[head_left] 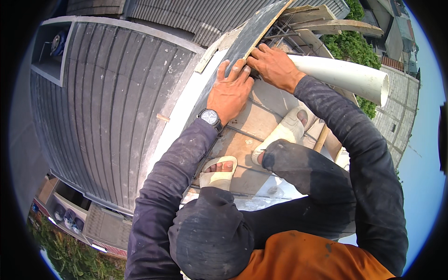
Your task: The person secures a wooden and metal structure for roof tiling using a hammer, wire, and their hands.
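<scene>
A long plywood board [259, 31], dark-faced with a pale wooden edge, stands on its side and slants from the top middle down toward my left forearm. My left hand [230, 95], with a watch on the wrist, is closed over the board's upper edge, fingers pointing away from me. Just right of it my right hand [274, 66] has its fingers curled over the same edge; the fingertips are partly hidden. A wide white pipe [340, 74] lies beside my right wrist, its open end toward the right.
My sandalled feet are on brown panels [247, 122] with dark seams. A ribbed grey roof [116, 93] spreads at the left, past a white ledge [179, 105]. Rough planks [326, 26] stick out at the upper right. Trees and a block wall [397, 102] lie beyond.
</scene>
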`<state>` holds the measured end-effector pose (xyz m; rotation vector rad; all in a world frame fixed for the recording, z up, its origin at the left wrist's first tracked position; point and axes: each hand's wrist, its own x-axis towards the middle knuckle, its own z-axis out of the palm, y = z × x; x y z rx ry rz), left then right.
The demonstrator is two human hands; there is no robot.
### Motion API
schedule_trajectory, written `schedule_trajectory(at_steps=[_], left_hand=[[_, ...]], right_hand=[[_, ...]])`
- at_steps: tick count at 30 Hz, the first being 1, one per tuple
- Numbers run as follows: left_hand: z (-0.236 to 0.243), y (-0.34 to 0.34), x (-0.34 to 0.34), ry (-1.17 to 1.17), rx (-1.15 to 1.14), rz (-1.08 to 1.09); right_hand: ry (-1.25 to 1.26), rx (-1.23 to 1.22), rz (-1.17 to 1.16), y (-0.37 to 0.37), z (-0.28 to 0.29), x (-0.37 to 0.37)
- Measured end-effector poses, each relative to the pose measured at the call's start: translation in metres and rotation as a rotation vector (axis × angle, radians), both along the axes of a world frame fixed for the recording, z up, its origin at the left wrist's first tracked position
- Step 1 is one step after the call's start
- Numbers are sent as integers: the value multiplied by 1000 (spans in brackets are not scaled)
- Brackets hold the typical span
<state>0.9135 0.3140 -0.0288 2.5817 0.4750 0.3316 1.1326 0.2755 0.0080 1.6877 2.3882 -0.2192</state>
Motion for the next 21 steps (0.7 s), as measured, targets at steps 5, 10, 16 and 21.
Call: schedule_trajectory(at_steps=[5, 10, 16, 21], left_hand=[[-1, -2, -2, -13, -25, 6], [4, 0, -2, 34, -34, -16], [4, 0, 0, 19, -21, -9], [-3, -1, -3, 3, -10, 0]], right_hand=[[-37, -7, -14, -2, -5, -1], [-17, -12, -43, -3, -1, -2], [0, -18, -41, 0, 2, 1], [-24, -78, -34, 6, 8, -6]])
